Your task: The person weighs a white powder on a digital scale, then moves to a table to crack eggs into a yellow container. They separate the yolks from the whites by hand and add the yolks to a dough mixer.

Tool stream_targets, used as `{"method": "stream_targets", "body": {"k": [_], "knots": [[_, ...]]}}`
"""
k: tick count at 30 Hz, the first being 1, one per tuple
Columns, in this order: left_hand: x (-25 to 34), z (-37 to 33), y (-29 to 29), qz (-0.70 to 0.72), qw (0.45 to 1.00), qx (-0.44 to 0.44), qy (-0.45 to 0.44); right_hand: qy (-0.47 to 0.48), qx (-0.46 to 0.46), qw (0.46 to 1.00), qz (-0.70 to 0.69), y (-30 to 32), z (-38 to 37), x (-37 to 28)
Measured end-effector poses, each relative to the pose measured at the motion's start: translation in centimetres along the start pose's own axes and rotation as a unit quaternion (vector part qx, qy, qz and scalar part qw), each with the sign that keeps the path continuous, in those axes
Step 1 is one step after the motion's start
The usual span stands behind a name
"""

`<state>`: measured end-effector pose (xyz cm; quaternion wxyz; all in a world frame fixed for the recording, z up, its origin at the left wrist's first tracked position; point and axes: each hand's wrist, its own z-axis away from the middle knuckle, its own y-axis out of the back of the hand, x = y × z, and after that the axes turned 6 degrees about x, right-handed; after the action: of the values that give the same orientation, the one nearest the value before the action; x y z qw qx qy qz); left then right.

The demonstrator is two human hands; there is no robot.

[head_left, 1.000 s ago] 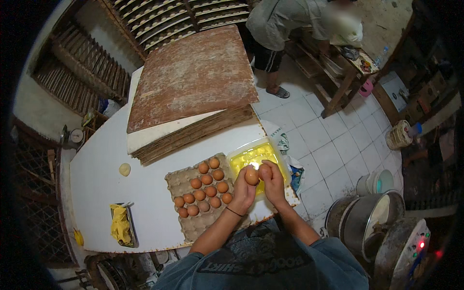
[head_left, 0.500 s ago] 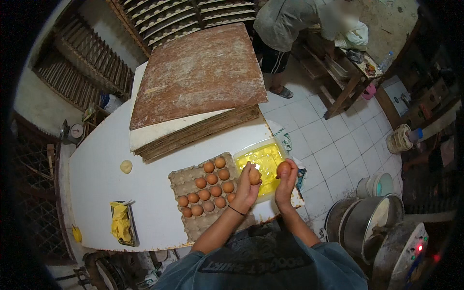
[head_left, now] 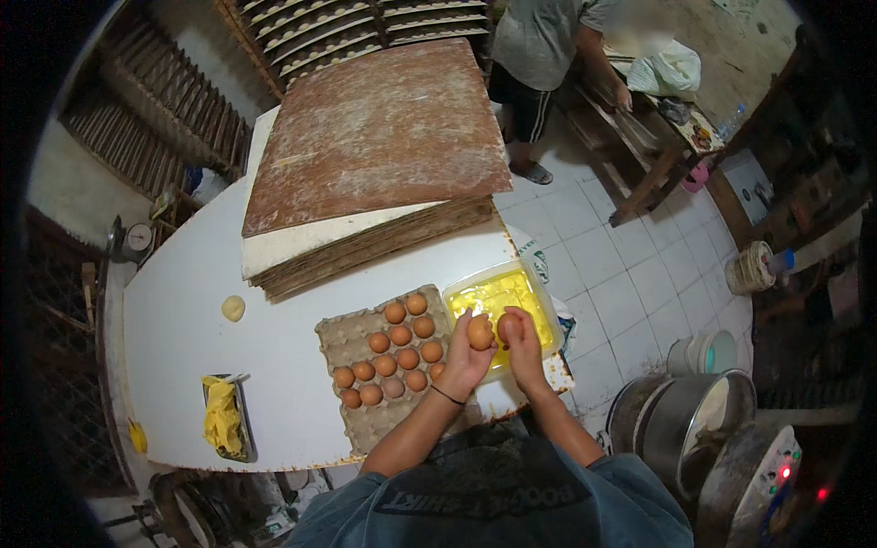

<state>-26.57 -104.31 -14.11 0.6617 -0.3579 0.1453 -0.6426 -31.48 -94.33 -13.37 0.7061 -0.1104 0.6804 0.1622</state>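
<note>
My left hand (head_left: 467, 363) is closed around a brown egg (head_left: 479, 332), over the near left side of a clear plastic tub (head_left: 554, 340). Close beside it, my right hand (head_left: 524, 354) grips another brown egg (head_left: 506, 326). The two eggs are a small gap apart. Yellow liquid (head_left: 484, 297) with egg yolks lies in the tub below. Left of the tub, a grey cardboard egg tray (head_left: 338, 327) carries several brown eggs (head_left: 400, 336), with bare cups along its far left and near parts.
A tall stack of boards (head_left: 375, 137) covers the table's far side. A dough ball (head_left: 233, 308) and a tray of yellow fat (head_left: 224, 416) sit at left. Metal mixer bowls (head_left: 681, 425) stand at right. Another person (head_left: 539, 55) works at a wooden bench (head_left: 630, 183).
My right hand has moved left with its egg, bringing it close to the egg in my left hand. The other person has straightened up somewhat.
</note>
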Motion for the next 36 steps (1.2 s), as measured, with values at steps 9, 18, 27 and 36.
{"method": "stream_targets", "body": {"k": [9,18,27,36], "knots": [[5.4,4.5,5.8,0.104,0.992,-0.066,0.018,-0.183,-0.049,0.953,-0.236,-3.6,-1.4,-1.2],[12.4,11.8,12.9,0.086,0.971,0.045,-0.221,0.261,-0.445,0.825,0.231,-20.9,0.4,-1.0],[10.9,11.6,10.7,0.021,0.937,0.005,-0.348,-0.015,-0.379,0.924,0.037,-16.7,0.5,-2.3],[6.8,8.1,4.6,-0.183,0.939,-0.09,-0.277,0.086,-0.292,0.951,0.055,-5.7,0.1,-6.3]]}}
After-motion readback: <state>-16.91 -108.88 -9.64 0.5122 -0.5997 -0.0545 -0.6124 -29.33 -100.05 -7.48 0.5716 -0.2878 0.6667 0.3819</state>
